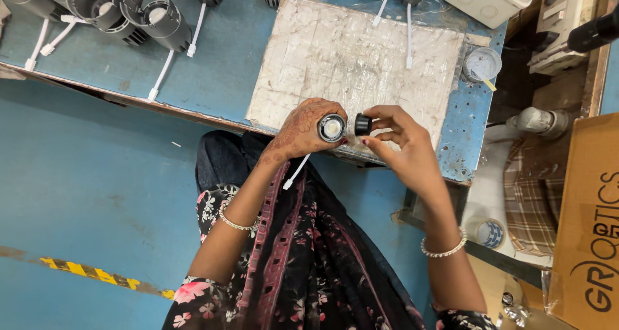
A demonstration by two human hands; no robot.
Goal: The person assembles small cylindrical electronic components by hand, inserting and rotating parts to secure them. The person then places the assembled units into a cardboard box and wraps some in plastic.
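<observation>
Lamp housing (331, 128), small grey cylinder w/ pale lens facing up, sits gripped in left hand (303, 131) over workbench (219, 72) edge. Right hand (396, 140) pinches black ring (363, 124), possibly a cap, just beside it. White cable (296, 172) hangs below.

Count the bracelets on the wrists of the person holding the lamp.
2: one bracelet on the left wrist, below the left hand holding the lamp; one bracelet on the right wrist. None looks hidden.
</observation>
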